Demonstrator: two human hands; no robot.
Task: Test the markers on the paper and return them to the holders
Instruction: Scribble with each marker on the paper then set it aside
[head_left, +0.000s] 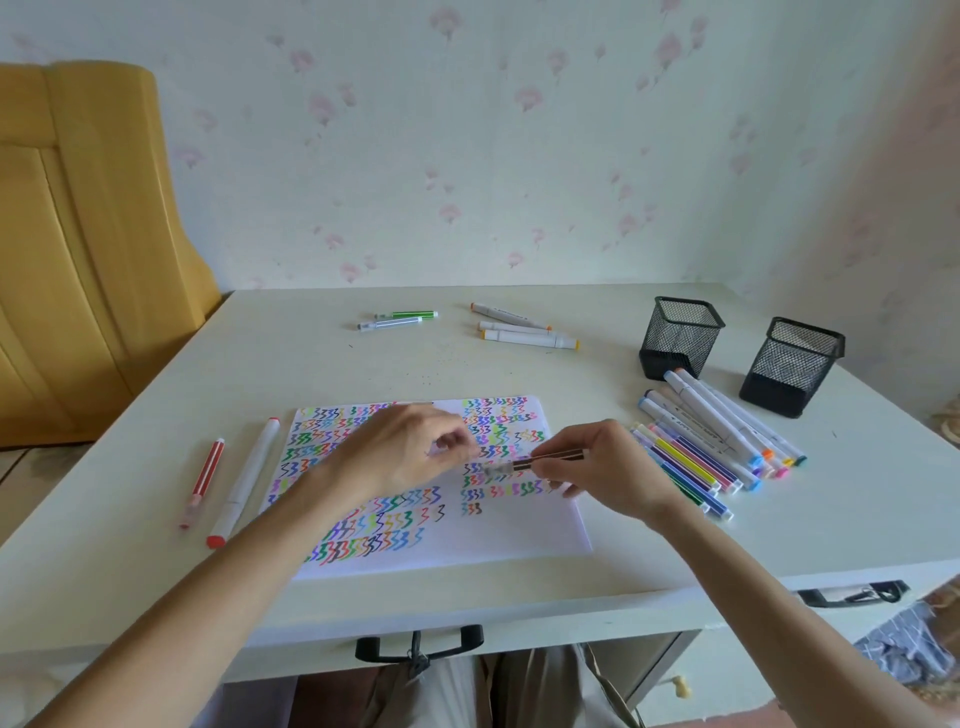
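Observation:
A white paper (519, 530) covered in coloured squiggles lies in the middle of the table. Above it, my right hand (597, 467) grips a thin dark-striped marker (563, 456) lying roughly level, its clear end pointing left. My left hand (415, 447) has its fingers pinched at that clear end; whether it holds a cap is hidden. Two black mesh holders (680, 335) (792, 364) stand at the back right. A pile of thin and thick markers (717, 441) lies in front of them.
A red thin marker (202, 483) and a thick white one with a red cap (244, 486) lie left of the paper. Two thin markers (397, 319) and several thick white ones (524, 332) lie at the back. A yellow wooden chair back (78, 234) stands left of the table.

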